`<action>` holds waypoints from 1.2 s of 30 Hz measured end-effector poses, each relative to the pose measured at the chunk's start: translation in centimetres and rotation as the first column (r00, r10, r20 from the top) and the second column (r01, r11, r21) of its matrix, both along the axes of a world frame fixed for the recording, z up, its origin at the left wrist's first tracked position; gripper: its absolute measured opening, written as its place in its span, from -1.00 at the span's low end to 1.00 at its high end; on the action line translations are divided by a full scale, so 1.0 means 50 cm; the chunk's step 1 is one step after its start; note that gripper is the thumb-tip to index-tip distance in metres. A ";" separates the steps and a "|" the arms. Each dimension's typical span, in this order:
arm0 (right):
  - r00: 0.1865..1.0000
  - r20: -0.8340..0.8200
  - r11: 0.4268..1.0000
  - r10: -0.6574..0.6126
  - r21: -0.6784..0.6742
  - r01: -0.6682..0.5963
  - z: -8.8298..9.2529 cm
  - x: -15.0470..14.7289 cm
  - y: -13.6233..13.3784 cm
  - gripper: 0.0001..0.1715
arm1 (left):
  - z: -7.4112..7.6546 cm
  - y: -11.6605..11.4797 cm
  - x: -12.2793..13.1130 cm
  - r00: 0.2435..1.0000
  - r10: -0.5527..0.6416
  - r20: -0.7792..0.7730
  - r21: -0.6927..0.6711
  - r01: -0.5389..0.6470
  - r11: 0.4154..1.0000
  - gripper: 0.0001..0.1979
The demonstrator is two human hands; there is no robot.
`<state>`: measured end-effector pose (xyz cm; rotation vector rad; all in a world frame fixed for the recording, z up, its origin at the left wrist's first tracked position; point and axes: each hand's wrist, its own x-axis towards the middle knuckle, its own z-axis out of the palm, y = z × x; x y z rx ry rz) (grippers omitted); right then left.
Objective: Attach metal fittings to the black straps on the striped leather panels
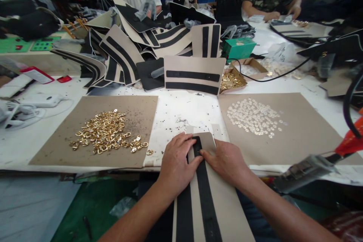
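Observation:
A beige panel with two black strips (224, 211) lies lengthwise in front of me, its far end at the table's front edge. My left hand (178, 162) grips its left side near that end, thumb and fingertips on the black strip. From the right, my right hand (228, 160) holds the opposite edge; its thumb presses on the strip and its other fingers are hidden beneath. Gold-coloured metal fittings (106, 132) are heaped on a brown sheet (56, 147) to the left. Small pale washers (252, 115) are spread over another brown sheet (300, 128) at right.
Similar striped panels (195, 72) are piled across the back. A green box (239, 48) and a cardboard tray of gold pieces (232, 80) stand behind the washers. A hanging tool with a grey body (304, 172) juts in at right. Co-workers sit across the table.

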<state>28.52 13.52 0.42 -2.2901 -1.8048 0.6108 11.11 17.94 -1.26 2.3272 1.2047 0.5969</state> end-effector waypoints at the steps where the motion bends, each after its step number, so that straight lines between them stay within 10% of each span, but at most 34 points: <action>1: 1.000 -0.023 1.000 -0.002 0.001 0.002 0.000 0.001 0.001 -0.61 | -0.003 0.000 0.001 1.000 0.008 0.018 -0.018 -0.008 1.000 -0.54; 36: 0.990 -0.123 0.998 -0.063 -0.025 0.060 -0.013 0.013 0.019 -0.67 | -0.022 0.005 -0.007 0.992 0.071 0.101 -0.065 -0.065 0.996 -0.65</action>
